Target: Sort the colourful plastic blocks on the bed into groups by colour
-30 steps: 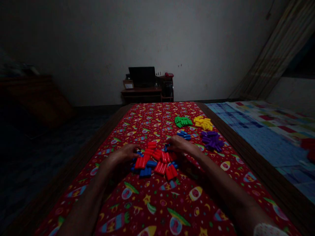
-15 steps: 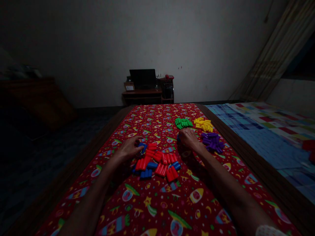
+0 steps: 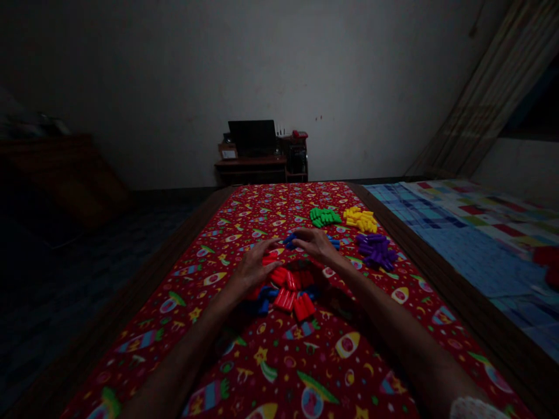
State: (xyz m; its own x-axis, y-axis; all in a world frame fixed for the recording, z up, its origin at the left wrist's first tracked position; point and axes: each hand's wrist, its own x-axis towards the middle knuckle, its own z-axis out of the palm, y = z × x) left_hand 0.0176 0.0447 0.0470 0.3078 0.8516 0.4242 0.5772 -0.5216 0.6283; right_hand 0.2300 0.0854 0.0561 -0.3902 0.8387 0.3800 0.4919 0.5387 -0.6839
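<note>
My left hand (image 3: 255, 266) is over the left side of a mixed heap, thumb and fingers apart, close to the red ridged plastic pieces (image 3: 286, 299). Blue plastic pieces (image 3: 262, 305) lie among the red ones, partly under my left hand's shadow. Just beyond the heap, my right hand (image 3: 317, 244) has its fingertips on a blue plastic piece (image 3: 289, 241). More blue pieces (image 3: 334, 242) show behind the right hand's knuckles, partly covered by it.
Green pieces (image 3: 324, 217), yellow pieces (image 3: 360, 220) and purple pieces (image 3: 376, 251) lie in separate piles at the right. A red patterned cloth (image 3: 262, 372) covers the table. Beyond stands a desk with a monitor (image 3: 252, 138); a bed (image 3: 454, 238) is at the right.
My right hand has moved left toward my left hand, uncovering blue pieces near the purple pile. My left hand has moved right and forward; the blue piece it held is no longer at its fingers.
</note>
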